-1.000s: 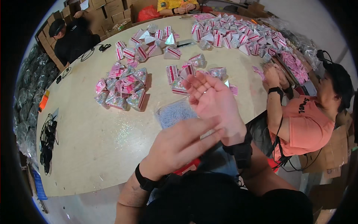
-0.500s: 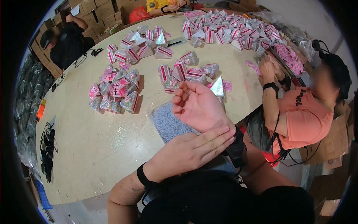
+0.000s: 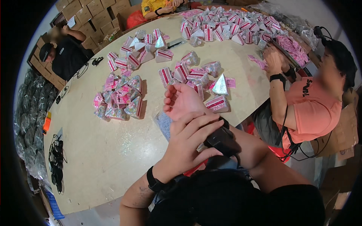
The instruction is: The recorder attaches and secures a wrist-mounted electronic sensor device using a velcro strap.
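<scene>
My right hand [image 3: 185, 102] is turned palm up over the table, fingers loosely curled and nothing in the palm. Across its wrist lies my left hand [image 3: 188, 141], with the fingers on one side and the thumb on the other side of a black wrist device [image 3: 223, 141] strapped there. Partly hidden under my hands is a clear bag of grey-blue shredded filler [image 3: 163, 123]. Beyond them sit several cake-slice-shaped packs [image 3: 181, 72] in pink, white and silver. A shiny silver wedge [image 3: 221, 86] stands beside my right hand, with another cake-slice pack [image 3: 217, 104] nearer its wrist.
More cake-slice packs form a cluster on the left [image 3: 120, 98] and a big heap [image 3: 226, 26] at the far right. A co-worker in an orange shirt [image 3: 315, 101] works on my right; others sit across the table [image 3: 90, 150]. Black cables [image 3: 56, 162] lie at the left edge.
My left hand has shifted from lying flat on the wrist to straddling the wrist device with its thumb apart. Both hands have come slightly leftward, and the view has shifted.
</scene>
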{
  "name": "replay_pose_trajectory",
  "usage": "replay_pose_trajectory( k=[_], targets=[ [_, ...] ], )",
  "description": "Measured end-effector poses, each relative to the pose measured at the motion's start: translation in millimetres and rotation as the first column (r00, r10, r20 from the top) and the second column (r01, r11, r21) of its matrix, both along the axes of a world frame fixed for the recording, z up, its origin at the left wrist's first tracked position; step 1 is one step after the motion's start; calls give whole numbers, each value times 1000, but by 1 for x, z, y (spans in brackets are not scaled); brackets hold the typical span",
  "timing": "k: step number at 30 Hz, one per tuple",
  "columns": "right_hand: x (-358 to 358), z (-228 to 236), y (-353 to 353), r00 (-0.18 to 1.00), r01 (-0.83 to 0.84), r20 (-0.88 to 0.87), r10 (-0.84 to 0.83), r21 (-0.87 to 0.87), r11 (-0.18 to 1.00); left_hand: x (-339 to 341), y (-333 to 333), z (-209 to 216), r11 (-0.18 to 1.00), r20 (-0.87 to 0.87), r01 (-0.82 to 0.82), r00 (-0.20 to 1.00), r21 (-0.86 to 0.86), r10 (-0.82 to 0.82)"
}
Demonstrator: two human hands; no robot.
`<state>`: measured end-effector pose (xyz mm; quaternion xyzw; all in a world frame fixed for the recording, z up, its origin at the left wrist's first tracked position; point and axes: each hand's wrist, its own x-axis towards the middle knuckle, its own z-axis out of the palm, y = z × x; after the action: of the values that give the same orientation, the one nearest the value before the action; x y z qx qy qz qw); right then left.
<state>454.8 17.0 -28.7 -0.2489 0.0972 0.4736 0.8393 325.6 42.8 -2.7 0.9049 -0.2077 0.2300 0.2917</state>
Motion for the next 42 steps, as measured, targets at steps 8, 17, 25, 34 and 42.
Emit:
replay_pose_trajectory(
  k=[8,17,25,34,42],
  targets=[
    [-2,9,3,999,49,23,-49,16,999,-1,1,-6,987,-76,87,992,-137,-98],
    [2,3,-3,999,-40,15,40,5,999,2,0,-14,958,-30,65,997,-280,-76],
    [6,7,-1,993,115,-7,-117,230,966,2,-4,-12,989,-65,-92,994,-116,85],
    [15,63,-23,935,-261,342,-95,844,469,21,1,-61,789,120,85,993,-609,-14],
    [9,59,-11,847,-472,526,-71,809,351,24,-3,-51,224,-150,-13,783,-974,-603]
  ],
)
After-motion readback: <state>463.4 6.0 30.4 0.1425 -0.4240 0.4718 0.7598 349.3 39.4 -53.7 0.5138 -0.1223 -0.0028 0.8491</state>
